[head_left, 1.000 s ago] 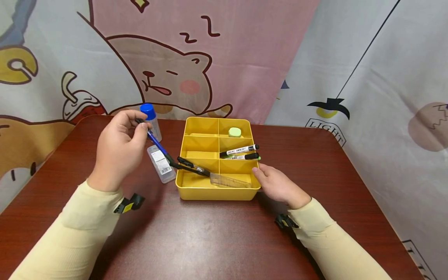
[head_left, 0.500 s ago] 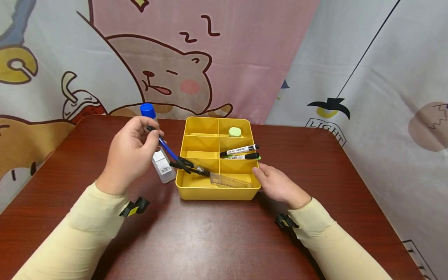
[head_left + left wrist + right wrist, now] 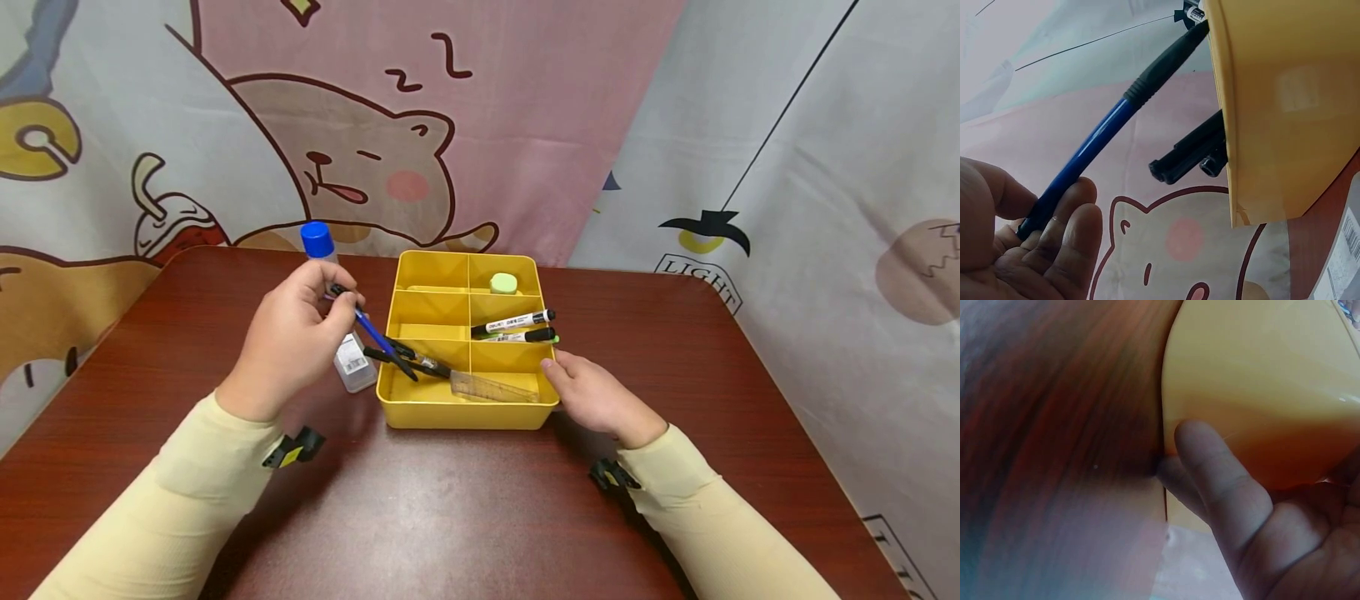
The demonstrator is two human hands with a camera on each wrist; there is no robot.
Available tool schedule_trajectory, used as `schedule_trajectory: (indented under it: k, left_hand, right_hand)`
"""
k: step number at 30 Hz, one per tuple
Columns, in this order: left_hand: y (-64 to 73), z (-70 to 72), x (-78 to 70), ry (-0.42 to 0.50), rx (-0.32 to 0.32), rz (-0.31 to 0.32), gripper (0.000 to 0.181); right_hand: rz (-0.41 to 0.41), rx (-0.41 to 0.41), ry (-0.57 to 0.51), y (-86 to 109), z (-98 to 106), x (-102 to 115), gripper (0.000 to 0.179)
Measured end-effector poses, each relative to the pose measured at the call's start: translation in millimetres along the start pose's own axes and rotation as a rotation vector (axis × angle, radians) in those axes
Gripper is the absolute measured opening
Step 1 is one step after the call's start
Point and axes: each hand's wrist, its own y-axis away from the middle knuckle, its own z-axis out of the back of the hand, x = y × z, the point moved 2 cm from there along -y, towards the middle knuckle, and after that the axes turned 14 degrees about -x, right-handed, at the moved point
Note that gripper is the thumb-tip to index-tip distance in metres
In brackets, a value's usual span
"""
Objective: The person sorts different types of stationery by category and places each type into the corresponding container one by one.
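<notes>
My left hand (image 3: 296, 333) pinches a blue pen (image 3: 1091, 140) with a dark ribbed grip near its end. The pen slants down to the right, its dark tip over the front left of the yellow divided box (image 3: 461, 417). Black pens (image 3: 420, 362) lean across that corner, their ends jutting past the left rim. A clear ruler (image 3: 495, 387) lies in the front section. My right hand (image 3: 596, 392) holds the box's right side, the thumb at the rim and the fingers (image 3: 1210, 462) against the outer wall.
Two whiteboard markers (image 3: 513, 323) lie in the middle right compartment, and a pale green block (image 3: 503, 283) sits behind them. Left of the box are a clear labelled plastic case (image 3: 356, 367) and a blue-capped bottle (image 3: 317, 240), both partly hidden by my left hand.
My left hand has moved right and slightly down with the blue pen, bringing its tip from the left rim to over the front compartment. My right hand and the box have stayed still.
</notes>
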Motion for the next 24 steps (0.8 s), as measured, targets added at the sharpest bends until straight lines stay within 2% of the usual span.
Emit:
schedule_trajectory:
  k: [18,24]
  left_hand:
    - [0.7,-5.9,3.6,-0.069,0.067,-0.059,0.007]
    - [0.8,-5.4,4.3,-0.086,0.106,-0.051,0.005]
  right_hand:
    - [-0.004,0.019,-0.017,0.5,-0.3,-0.1,0.048]
    - [0.004,0.011,0.002,0.6,0.1,0.1,0.049]
